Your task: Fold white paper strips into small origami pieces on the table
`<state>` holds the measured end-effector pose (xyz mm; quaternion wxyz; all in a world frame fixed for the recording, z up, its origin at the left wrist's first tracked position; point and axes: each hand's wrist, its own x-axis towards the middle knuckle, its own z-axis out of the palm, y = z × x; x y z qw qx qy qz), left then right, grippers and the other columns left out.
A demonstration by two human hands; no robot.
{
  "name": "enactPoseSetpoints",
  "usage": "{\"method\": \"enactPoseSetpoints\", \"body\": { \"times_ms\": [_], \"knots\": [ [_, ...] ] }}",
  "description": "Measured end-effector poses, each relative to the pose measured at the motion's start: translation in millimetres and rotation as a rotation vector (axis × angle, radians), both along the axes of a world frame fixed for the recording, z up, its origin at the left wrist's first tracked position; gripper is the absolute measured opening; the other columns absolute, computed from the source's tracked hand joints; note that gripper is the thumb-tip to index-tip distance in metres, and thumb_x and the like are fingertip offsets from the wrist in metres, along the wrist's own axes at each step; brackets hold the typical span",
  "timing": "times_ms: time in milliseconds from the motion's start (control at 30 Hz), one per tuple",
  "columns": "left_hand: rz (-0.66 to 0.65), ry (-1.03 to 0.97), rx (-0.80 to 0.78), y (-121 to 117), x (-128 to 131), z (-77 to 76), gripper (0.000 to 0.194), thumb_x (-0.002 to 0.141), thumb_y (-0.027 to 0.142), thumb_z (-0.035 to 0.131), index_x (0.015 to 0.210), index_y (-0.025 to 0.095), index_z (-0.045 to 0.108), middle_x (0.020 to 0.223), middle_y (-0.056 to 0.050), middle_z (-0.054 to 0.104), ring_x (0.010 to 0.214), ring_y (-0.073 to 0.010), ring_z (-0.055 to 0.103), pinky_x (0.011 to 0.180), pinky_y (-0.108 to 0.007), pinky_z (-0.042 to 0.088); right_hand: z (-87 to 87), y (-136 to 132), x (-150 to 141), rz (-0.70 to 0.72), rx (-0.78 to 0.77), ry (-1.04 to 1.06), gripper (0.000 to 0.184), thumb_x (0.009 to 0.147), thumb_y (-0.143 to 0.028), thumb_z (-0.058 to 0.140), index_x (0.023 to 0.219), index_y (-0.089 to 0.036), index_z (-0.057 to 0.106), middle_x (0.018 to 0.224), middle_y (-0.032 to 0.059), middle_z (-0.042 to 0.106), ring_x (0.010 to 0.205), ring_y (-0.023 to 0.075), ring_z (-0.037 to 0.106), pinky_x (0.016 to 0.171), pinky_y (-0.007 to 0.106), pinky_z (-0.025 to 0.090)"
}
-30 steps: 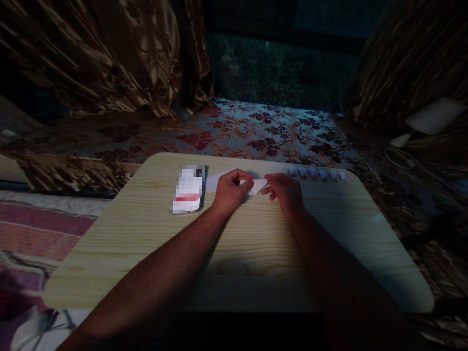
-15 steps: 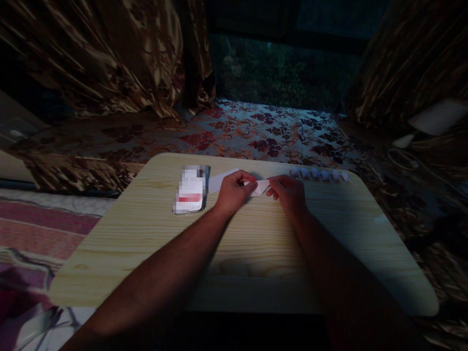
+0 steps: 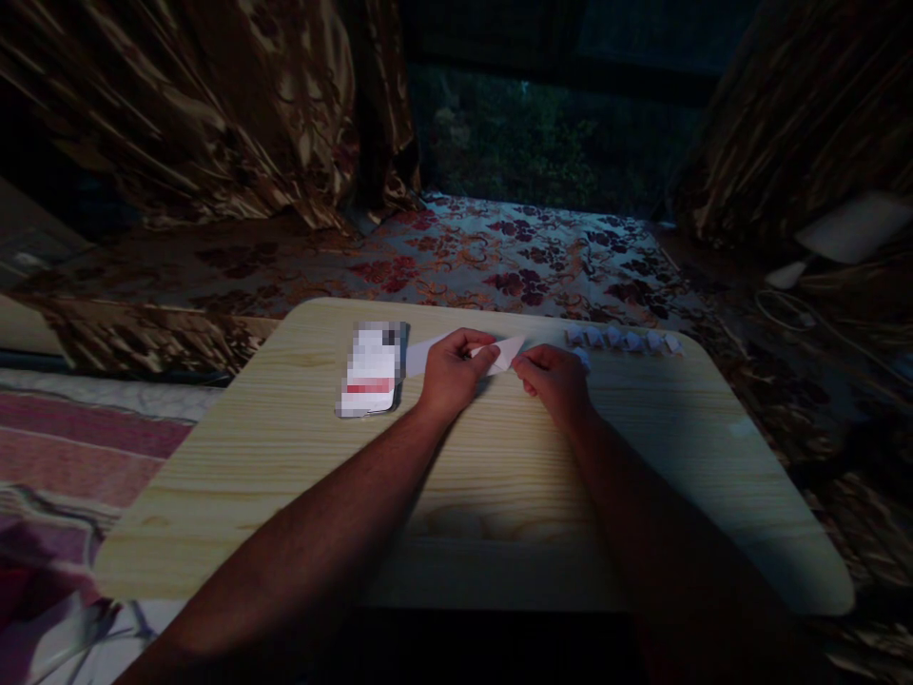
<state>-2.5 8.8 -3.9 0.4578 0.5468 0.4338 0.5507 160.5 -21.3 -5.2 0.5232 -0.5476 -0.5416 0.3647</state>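
Observation:
Between thumb and fingers, my left hand [image 3: 456, 369] pinches a folded piece of white paper [image 3: 508, 352] whose pointed end sticks up to the right. My right hand [image 3: 551, 376] is closed, with its fingertips at the paper's lower right edge; whether they grip it is hard to make out. Behind my left hand lies a flat white paper strip [image 3: 422, 356], partly covered by the hand. Several small folded paper pieces [image 3: 624, 339] stand in a row along the table's far right edge.
A pixelated white phone-like object [image 3: 371, 369] lies left of my hands on the light wooden table [image 3: 285, 476]. Beyond the table is a ledge with a flowered cloth [image 3: 514, 247]. A white lamp [image 3: 852, 228] stands at the right, and a striped bedcover [image 3: 86, 447] lies at the left.
The folded paper's tip has turned upward in my left hand. My right hand has shifted slightly left and down, from the paper's tip to its lower edge.

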Motion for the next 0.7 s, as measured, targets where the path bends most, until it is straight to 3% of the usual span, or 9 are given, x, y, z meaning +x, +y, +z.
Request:
{"method": "enactPoseSetpoints", "body": {
  "times_ms": [333,700],
  "knots": [
    [-0.032,0.036,0.016,-2.3,0.5,1.2,0.017,0.072,0.026,0.073,0.086,0.016,0.073,0.069,0.000,0.068,0.056,-0.0102,0.054,0.053,-0.023,0.042,0.5,0.3,-1.3,-0.011,0.037,0.027,0.014,0.073,-0.031,0.071,0.070,-0.019,0.065,0.050,-0.0042,0.059,0.041,0.0094,0.051,0.044,0.022,0.040],
    [-0.063,0.031,-0.003,-3.1,1.9,1.2,0.018,0.075,0.028,0.072,0.088,0.016,0.072,0.064,0.001,0.067,0.055,-0.0112,0.058,0.055,-0.024,0.047,1.1,1.2,-0.2,-0.004,0.058,0.080,0.012,0.073,-0.031,0.071,0.073,-0.019,0.066,0.050,-0.0045,0.059,0.042,0.0092,0.049,0.044,0.023,0.038]
  ]
}}
